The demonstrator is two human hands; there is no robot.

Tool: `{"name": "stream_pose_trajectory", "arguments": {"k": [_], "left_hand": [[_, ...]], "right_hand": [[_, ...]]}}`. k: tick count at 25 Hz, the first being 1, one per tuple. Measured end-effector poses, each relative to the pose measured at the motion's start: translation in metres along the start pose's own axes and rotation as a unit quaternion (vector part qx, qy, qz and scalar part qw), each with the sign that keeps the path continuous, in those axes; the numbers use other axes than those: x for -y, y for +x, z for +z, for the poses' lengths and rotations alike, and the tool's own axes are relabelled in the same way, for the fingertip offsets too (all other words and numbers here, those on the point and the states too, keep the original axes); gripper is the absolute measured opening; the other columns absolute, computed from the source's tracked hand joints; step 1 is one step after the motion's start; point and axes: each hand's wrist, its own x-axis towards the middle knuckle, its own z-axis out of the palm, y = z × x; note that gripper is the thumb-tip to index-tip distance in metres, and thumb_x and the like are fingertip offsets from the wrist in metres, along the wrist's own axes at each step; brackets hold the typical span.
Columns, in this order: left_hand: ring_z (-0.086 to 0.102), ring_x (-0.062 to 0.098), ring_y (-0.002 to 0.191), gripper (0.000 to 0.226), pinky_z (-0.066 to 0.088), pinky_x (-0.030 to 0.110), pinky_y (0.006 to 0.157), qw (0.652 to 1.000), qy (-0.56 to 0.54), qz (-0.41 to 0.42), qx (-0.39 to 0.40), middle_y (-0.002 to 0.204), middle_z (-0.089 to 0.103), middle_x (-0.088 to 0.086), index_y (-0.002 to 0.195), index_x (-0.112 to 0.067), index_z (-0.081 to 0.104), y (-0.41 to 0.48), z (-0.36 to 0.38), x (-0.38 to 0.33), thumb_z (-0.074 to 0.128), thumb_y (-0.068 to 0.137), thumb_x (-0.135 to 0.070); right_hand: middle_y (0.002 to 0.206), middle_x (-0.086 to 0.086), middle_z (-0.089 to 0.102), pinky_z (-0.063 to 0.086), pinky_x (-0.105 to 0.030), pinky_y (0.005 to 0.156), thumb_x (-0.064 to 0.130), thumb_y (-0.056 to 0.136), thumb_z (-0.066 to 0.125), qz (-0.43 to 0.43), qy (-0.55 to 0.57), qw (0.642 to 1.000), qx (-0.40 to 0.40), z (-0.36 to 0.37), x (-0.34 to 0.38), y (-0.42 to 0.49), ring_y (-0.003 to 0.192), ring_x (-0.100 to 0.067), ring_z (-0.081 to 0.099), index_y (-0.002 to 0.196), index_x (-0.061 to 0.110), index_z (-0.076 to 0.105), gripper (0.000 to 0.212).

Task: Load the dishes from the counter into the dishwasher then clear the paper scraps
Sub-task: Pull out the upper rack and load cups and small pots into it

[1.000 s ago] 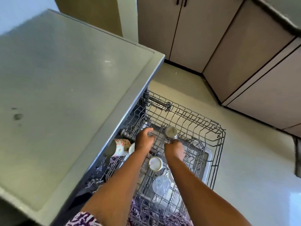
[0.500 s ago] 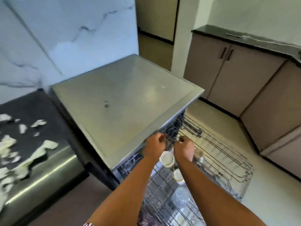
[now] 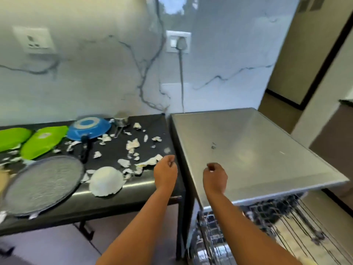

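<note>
1. Head view, dishes: on the black table (image 3: 114, 205), two green plates (image 3: 43, 141) at the far left edge. A blue pan (image 3: 89, 127) and a steel cup (image 3: 120, 119) stand by the far edge. A round mesh lid (image 3: 42, 185) and an upturned white bowl (image 3: 107, 181) sit on the near edge.
2. Paper scraps (image 3: 132, 144): white, torn, strewn over the table's right half.
3. Dishwasher (image 3: 248, 150): just right of the table, wire rack (image 3: 267, 226) pulled out.
4. Left hand (image 3: 165, 174): raised over the table's near right corner, fingers loosely curled, empty.
5. Right hand (image 3: 215, 175): over the dishwasher top, loosely curled, nothing seen held.
</note>
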Motion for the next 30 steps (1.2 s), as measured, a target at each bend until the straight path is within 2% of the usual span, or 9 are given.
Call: {"name": "stream_pose_trajectory", "arguments": {"k": [8, 11, 14, 18, 20, 22, 24, 27, 30], "left_hand": [[0.059, 0.017, 0.090, 0.033, 0.044, 0.026, 0.079, 0.986, -0.071, -0.074, -0.132, 0.099, 0.064, 0.000, 0.117, -0.011, 0.059, 0.100, -0.118, 0.053, 0.054, 0.084, -0.004], [0.055, 0.015, 0.088, 0.031, 0.040, 0.026, 0.076, 0.984, -0.063, -0.082, -0.146, 0.098, 0.062, 0.000, 0.115, -0.010, 0.059, 0.143, -0.152, 0.075, 0.054, 0.085, -0.003], [0.061, 0.023, 0.092, 0.027, 0.046, 0.030, 0.080, 0.980, -0.078, -0.104, -0.150, 0.099, 0.067, 0.007, 0.109, -0.008, 0.063, 0.193, -0.177, 0.101, 0.058, 0.082, -0.004], [0.063, 0.024, 0.090, 0.022, 0.054, 0.041, 0.085, 0.981, -0.105, -0.130, -0.095, 0.096, 0.066, 0.008, 0.105, -0.010, 0.065, 0.245, -0.190, 0.124, 0.062, 0.083, -0.008], [0.062, 0.022, 0.084, 0.018, 0.055, 0.038, 0.081, 0.980, -0.139, -0.136, -0.051, 0.095, 0.066, 0.011, 0.101, -0.010, 0.063, 0.266, -0.190, 0.134, 0.062, 0.084, -0.007], [0.060, 0.018, 0.077, 0.021, 0.053, 0.033, 0.075, 0.970, -0.189, -0.155, -0.012, 0.092, 0.064, 0.012, 0.107, -0.004, 0.061, 0.283, -0.187, 0.140, 0.060, 0.085, -0.004], [0.059, 0.017, 0.076, 0.027, 0.054, 0.034, 0.079, 0.963, -0.204, -0.175, 0.012, 0.089, 0.062, 0.008, 0.114, -0.003, 0.058, 0.300, -0.183, 0.143, 0.059, 0.086, -0.005], [0.059, 0.019, 0.085, 0.035, 0.051, 0.041, 0.093, 0.965, -0.187, -0.180, 0.029, 0.094, 0.061, 0.004, 0.122, -0.005, 0.054, 0.326, -0.177, 0.144, 0.060, 0.088, -0.009], [0.058, 0.021, 0.101, 0.041, 0.046, 0.042, 0.100, 0.966, -0.179, -0.182, 0.028, 0.112, 0.060, 0.011, 0.130, -0.006, 0.050, 0.350, -0.172, 0.140, 0.056, 0.090, -0.010]], "right_hand": [[0.103, -0.010, 0.069, 0.040, -0.026, 0.075, 0.011, 0.088, 0.053, -0.106, -0.025, 0.987, 0.121, 0.144, 0.083, -0.022, 0.098, -0.027, 0.061, 0.104, 0.008, 0.067, 0.021], [0.101, -0.010, 0.069, 0.039, -0.024, 0.073, 0.012, 0.088, 0.053, -0.120, -0.025, 0.982, 0.146, 0.196, 0.114, -0.027, 0.096, -0.026, 0.061, 0.103, 0.008, 0.068, 0.021], [0.098, -0.010, 0.069, 0.039, -0.023, 0.072, 0.013, 0.088, 0.054, -0.124, -0.032, 0.978, 0.166, 0.245, 0.135, -0.029, 0.093, -0.026, 0.062, 0.099, 0.008, 0.068, 0.018], [0.089, -0.009, 0.069, 0.040, -0.026, 0.074, 0.013, 0.088, 0.054, -0.085, -0.043, 0.976, 0.194, 0.294, 0.153, -0.025, 0.089, -0.023, 0.063, 0.093, 0.008, 0.069, 0.017], [0.079, -0.008, 0.066, 0.040, -0.025, 0.082, 0.015, 0.088, 0.055, -0.068, -0.062, 0.971, 0.222, 0.313, 0.157, -0.022, 0.085, -0.024, 0.064, 0.088, 0.007, 0.070, 0.018], [0.074, -0.010, 0.067, 0.053, -0.037, 0.080, 0.019, 0.086, 0.060, -0.050, -0.067, 0.967, 0.241, 0.334, 0.161, -0.016, 0.078, -0.028, 0.066, 0.082, 0.005, 0.071, 0.019], [0.078, -0.013, 0.070, 0.056, -0.045, 0.074, 0.021, 0.086, 0.062, -0.037, -0.074, 0.963, 0.257, 0.352, 0.165, -0.009, 0.077, -0.030, 0.067, 0.080, 0.005, 0.070, 0.020], [0.087, -0.012, 0.071, 0.056, -0.046, 0.076, 0.024, 0.086, 0.062, -0.024, -0.100, 0.955, 0.278, 0.377, 0.171, 0.001, 0.081, -0.030, 0.068, 0.087, 0.011, 0.072, 0.016], [0.092, -0.007, 0.070, 0.057, -0.045, 0.076, 0.029, 0.085, 0.062, -0.012, -0.128, 0.952, 0.276, 0.396, 0.176, 0.007, 0.084, -0.028, 0.066, 0.092, 0.017, 0.072, 0.017]]}}
